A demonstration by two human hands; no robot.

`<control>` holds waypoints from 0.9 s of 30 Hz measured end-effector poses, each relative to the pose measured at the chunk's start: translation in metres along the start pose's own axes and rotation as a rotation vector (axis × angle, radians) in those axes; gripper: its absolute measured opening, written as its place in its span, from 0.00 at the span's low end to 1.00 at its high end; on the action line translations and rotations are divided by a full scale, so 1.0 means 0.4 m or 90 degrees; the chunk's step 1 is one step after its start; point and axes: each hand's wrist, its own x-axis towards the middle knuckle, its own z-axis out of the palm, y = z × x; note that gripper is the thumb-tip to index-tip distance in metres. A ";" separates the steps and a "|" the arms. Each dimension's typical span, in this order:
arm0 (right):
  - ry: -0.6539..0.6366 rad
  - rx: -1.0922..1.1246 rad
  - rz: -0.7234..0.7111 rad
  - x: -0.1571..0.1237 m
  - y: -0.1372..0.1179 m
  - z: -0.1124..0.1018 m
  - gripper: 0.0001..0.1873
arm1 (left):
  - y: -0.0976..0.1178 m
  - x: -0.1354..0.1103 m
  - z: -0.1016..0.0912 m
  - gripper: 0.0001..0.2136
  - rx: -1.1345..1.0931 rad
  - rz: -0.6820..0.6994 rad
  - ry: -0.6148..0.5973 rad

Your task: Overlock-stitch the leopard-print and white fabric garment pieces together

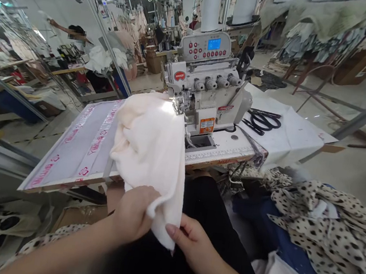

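A cream fabric piece (149, 150) drapes from the sewing machine (206, 90) down over the table's front edge onto my lap. My left hand (131, 213) is closed on the fabric's lower edge, fingers curled under it. Just to the right, my right hand (193, 243) pinches the hanging corner of the same fabric between thumb and fingers. Both hands sit low, in front of the table edge, above my dark trousers.
Black scissors (263, 119) lie on white cloth right of the machine. A leopard-print fabric pile (326, 229) sits at my right. The table's left part (79, 145) carries pink-printed covering. Another person (76, 33) works far back left among racks.
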 end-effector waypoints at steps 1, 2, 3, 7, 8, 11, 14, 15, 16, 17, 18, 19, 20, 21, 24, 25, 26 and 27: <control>0.010 -0.024 -0.035 -0.008 -0.019 0.000 0.16 | 0.009 0.007 -0.006 0.07 0.009 -0.046 0.016; 0.012 -0.039 -0.068 -0.017 -0.041 0.001 0.13 | 0.018 0.015 -0.013 0.06 0.018 -0.077 0.027; 0.005 -0.046 -0.095 -0.025 -0.064 0.002 0.11 | 0.027 0.025 -0.022 0.06 0.020 -0.082 0.030; -0.020 -0.071 -0.161 -0.052 -0.124 0.007 0.06 | 0.047 0.045 -0.044 0.03 0.024 0.070 0.006; -0.011 -0.079 -0.167 -0.056 -0.127 0.009 0.05 | 0.048 0.044 -0.043 0.01 0.029 0.108 -0.009; 0.024 -0.081 -0.142 -0.065 -0.116 0.011 0.05 | 0.045 0.028 -0.032 0.05 0.043 0.164 -0.057; 0.045 -0.041 -0.099 -0.074 -0.105 0.014 0.06 | 0.047 0.012 -0.018 0.08 0.053 0.166 -0.076; 0.048 -0.027 -0.085 -0.076 -0.104 0.014 0.06 | 0.049 0.007 -0.015 0.08 0.057 0.160 -0.075; 0.049 -0.018 -0.075 -0.079 -0.103 0.015 0.07 | 0.053 0.004 -0.013 0.08 0.059 0.155 -0.071; 0.050 -0.013 -0.067 -0.082 -0.103 0.015 0.08 | 0.056 0.001 -0.013 0.09 0.056 0.151 -0.065; 0.053 -0.015 -0.063 -0.085 -0.103 0.016 0.09 | 0.060 -0.001 -0.014 0.09 0.047 0.146 -0.057; 0.056 -0.021 -0.060 -0.088 -0.103 0.016 0.10 | 0.064 -0.002 -0.016 0.10 0.032 0.138 -0.048; 0.060 -0.029 -0.058 -0.090 -0.102 0.016 0.10 | 0.069 -0.003 -0.020 0.11 0.014 0.130 -0.037; 0.062 -0.037 -0.055 -0.092 -0.102 0.016 0.10 | 0.073 -0.003 -0.025 0.11 -0.003 0.117 -0.026; 0.073 -0.053 -0.045 -0.095 -0.104 0.017 0.11 | 0.087 0.001 -0.038 0.11 -0.033 0.076 -0.022; 0.080 -0.052 -0.042 -0.095 -0.106 0.018 0.11 | 0.090 0.003 -0.041 0.11 -0.035 0.075 -0.027; 0.087 -0.048 -0.039 -0.096 -0.108 0.017 0.12 | 0.093 0.004 -0.042 0.11 -0.034 0.080 -0.033; 0.093 -0.043 -0.035 -0.096 -0.110 0.017 0.12 | 0.094 0.004 -0.041 0.11 -0.032 0.090 -0.039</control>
